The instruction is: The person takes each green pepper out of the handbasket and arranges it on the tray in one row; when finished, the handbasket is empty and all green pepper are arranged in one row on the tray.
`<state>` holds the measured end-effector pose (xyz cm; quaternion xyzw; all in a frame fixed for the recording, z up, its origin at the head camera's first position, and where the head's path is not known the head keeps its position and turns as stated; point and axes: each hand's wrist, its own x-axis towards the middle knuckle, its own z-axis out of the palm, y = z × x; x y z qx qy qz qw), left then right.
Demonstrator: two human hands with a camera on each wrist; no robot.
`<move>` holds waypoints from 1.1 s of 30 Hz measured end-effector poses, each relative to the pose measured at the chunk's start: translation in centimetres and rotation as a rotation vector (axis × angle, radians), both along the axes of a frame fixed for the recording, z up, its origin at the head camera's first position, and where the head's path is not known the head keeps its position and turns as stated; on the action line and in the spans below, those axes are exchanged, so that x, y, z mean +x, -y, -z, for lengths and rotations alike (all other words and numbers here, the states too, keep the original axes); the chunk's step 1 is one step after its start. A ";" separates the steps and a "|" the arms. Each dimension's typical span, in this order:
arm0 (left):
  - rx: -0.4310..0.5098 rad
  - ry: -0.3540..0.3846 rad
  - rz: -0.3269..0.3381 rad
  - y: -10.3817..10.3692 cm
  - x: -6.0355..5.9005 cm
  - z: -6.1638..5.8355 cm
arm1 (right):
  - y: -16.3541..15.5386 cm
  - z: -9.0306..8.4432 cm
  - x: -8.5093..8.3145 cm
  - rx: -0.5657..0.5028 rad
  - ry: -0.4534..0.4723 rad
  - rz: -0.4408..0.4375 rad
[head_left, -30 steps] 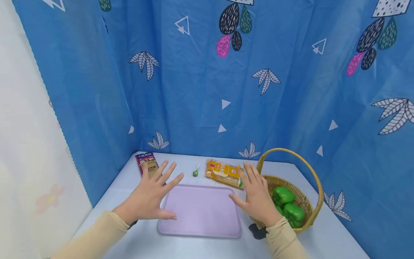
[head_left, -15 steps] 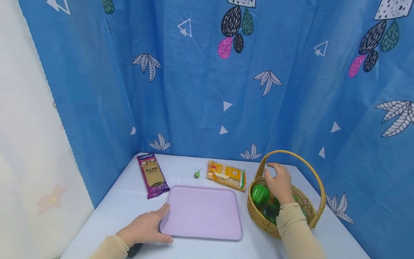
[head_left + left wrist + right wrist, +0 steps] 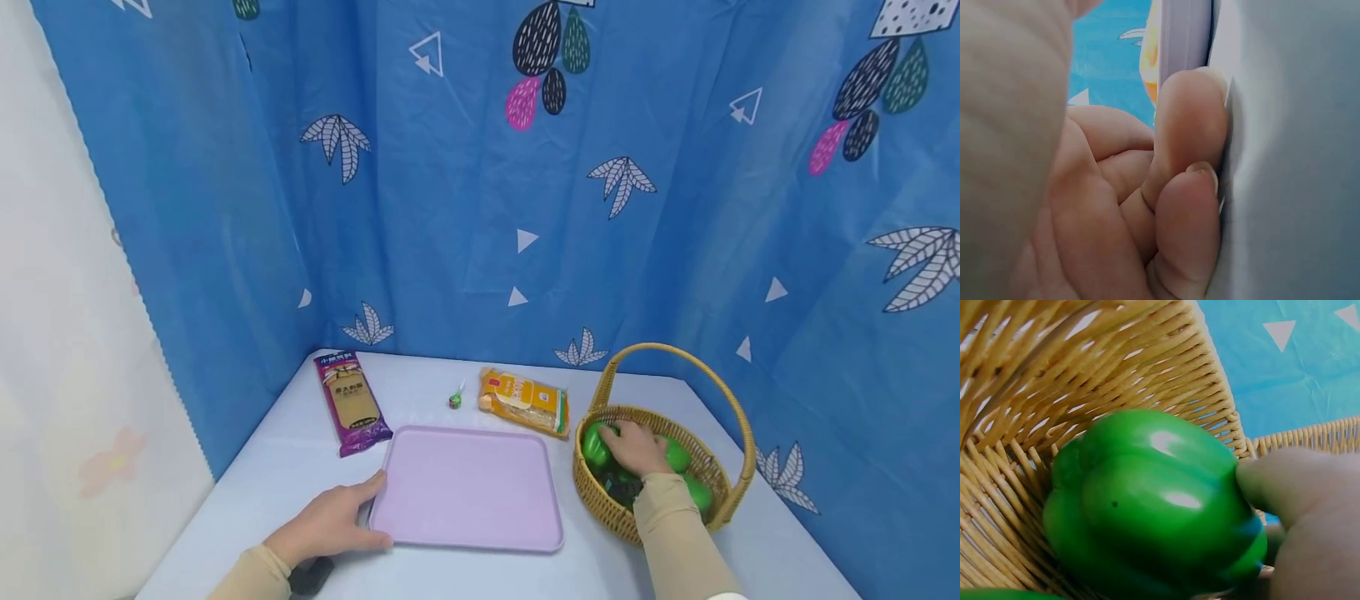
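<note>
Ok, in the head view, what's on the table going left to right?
Purple packet → left hand → lilac tray → orange packet → right hand on a green pepper in the wicker basket.

A glossy green bell pepper [image 3: 1147, 500] lies against the woven wicker basket's [image 3: 1035, 381] inner wall.
</note>
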<state>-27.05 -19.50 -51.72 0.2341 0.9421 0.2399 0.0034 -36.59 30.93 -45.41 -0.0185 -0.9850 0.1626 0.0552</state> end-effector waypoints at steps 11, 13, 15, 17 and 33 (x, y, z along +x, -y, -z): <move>0.012 0.006 -0.014 0.1 0.0 0.0 | 0.4 -0.5 0.7 -0.058 0.048 -0.013; 0.017 0.004 -0.010 0.1 0.0 -0.1 | 0.4 -0.4 0.6 -0.102 0.011 -0.025; 0.022 0.005 -0.011 0.0 0.1 -0.1 | 0.4 -0.3 0.5 -0.134 -0.029 -0.041; 0.024 0.009 -0.011 0.0 0.1 -0.2 | 0.3 -0.2 0.4 -0.152 -0.064 -0.060; 0.017 0.032 -0.015 0.1 0.0 -0.2 | 0.3 -0.5 0.5 -0.230 -0.114 -0.106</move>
